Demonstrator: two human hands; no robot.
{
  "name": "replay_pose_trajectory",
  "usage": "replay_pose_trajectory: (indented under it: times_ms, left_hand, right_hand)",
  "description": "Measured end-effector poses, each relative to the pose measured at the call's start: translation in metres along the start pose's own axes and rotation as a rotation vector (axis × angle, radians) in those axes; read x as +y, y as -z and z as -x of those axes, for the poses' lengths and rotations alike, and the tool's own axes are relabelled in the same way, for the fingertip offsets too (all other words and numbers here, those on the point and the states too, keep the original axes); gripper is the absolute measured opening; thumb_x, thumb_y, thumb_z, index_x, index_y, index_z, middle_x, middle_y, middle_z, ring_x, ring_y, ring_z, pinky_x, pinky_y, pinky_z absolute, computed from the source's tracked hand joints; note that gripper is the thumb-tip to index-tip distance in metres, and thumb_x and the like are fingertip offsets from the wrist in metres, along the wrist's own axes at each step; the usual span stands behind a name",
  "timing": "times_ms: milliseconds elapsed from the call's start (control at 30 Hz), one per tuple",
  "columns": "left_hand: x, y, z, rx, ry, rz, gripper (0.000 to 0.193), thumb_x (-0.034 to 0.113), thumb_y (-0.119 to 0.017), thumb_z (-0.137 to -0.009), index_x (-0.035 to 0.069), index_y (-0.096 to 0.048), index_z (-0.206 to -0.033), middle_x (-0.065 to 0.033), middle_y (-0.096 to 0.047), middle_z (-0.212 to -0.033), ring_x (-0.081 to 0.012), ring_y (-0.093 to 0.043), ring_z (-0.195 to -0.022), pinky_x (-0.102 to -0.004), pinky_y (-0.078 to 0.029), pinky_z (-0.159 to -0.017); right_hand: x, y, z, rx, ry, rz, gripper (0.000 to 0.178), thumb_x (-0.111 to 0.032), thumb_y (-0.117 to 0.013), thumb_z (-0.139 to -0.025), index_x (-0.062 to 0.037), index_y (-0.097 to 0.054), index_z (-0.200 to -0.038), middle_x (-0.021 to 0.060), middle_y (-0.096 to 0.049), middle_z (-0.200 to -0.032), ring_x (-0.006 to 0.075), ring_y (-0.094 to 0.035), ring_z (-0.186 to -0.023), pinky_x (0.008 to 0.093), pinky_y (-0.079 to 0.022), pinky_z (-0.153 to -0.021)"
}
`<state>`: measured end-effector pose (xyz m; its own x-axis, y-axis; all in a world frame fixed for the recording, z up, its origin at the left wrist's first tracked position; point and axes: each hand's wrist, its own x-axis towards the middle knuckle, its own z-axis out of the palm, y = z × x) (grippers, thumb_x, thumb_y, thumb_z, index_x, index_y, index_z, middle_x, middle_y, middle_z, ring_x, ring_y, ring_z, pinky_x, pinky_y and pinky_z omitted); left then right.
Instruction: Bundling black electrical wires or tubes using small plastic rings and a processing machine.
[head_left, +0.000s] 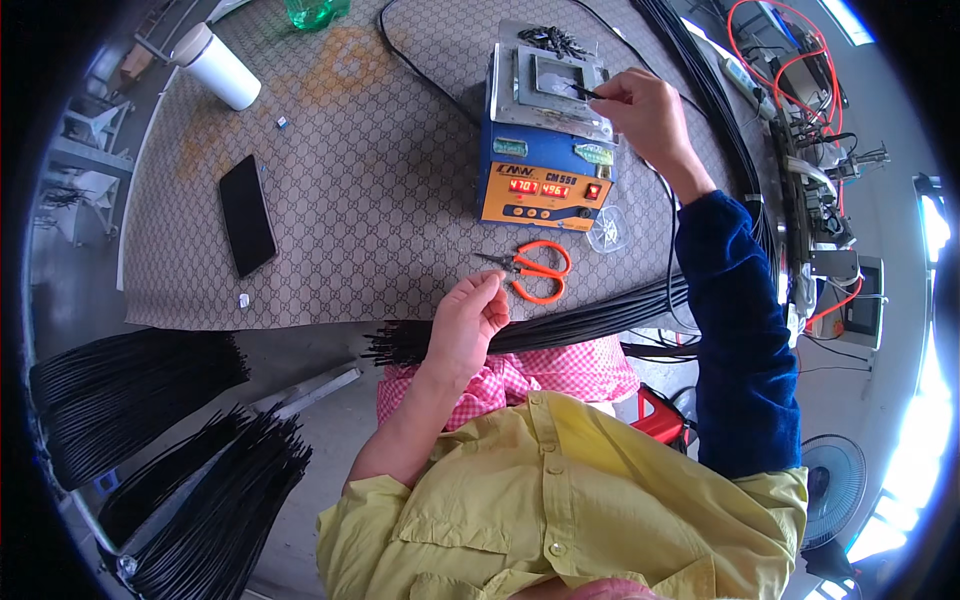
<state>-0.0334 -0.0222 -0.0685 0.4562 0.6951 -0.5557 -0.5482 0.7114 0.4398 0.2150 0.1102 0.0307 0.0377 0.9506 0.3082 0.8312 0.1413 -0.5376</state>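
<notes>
Black wire, pinched in the right hand, upper right, seems mid-dip at the pot; lifting needs steadiness. Left hand's hold: unclear.

The head view, a wide fisheye, looks steeply down from close above the yellow-green buttoned cloth shirt and out over the brown patterned tabletop, its darkened rim too bent to read surely.

The blue-and-orange box carries dark printed lettering above two displays of lit red digits.
</notes>
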Motion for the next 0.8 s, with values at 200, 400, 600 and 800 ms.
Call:
replay_pose_trajectory:
  times_ms: [200,400,600,800]
  left_hand:
    - [0.001,-0.012,0.004,-0.061,-0.098,-0.076,0.014,0.012,-0.051,-0.085,0.003,-0.053,-0.095,-0.0011,-0.054,-0.073,-0.0075,-0.049,-0.061,-0.0204,-0.042,-0.058]
    - [0.017,-0.041,0.011,-0.094,-0.225,-0.128,0.018,0.016,-0.055,-0.083,0.003,-0.054,-0.095,-0.0007,-0.055,-0.076,-0.0065,-0.049,-0.064,-0.0194,-0.042,-0.062]
    - [0.028,-0.064,0.023,-0.166,-0.271,-0.154,0.021,0.022,-0.05,-0.086,0.004,-0.055,-0.095,-0.001,-0.055,-0.079,-0.0081,-0.051,-0.069,-0.0217,-0.042,-0.065]
    - [0.023,-0.07,0.032,-0.241,-0.249,-0.112,0.025,0.026,-0.046,-0.088,0.003,-0.054,-0.093,-0.0023,-0.054,-0.078,-0.0096,-0.051,-0.068,-0.0223,-0.043,-0.065]
  right_hand:
    - [-0.021,0.005,0.042,-0.22,-0.423,-0.856,0.019,-0.003,-0.064,-0.073,0.0066,-0.058,-0.088,0.0053,-0.057,-0.068,0.0082,-0.052,-0.054,0.0179,-0.042,-0.048]
    - [-0.045,-0.012,0.104,-0.27,-0.606,-1.353,0.011,-0.003,-0.062,-0.076,-0.0001,-0.058,-0.086,0.0036,-0.057,-0.07,0.0101,-0.053,-0.057,0.0201,-0.045,-0.055]
    - [-0.048,-0.021,0.134,-0.275,-0.601,-1.454,0.01,-0.003,-0.061,-0.076,-0.0018,-0.058,-0.085,0.0026,-0.057,-0.072,0.0091,-0.053,-0.058,0.0203,-0.045,-0.054]
    - [-0.053,-0.027,0.153,-0.299,-0.502,-1.423,0.009,-0.004,-0.061,-0.076,-0.0007,-0.059,-0.084,0.0023,-0.057,-0.072,0.0083,-0.052,-0.06,0.0201,-0.044,-0.055]
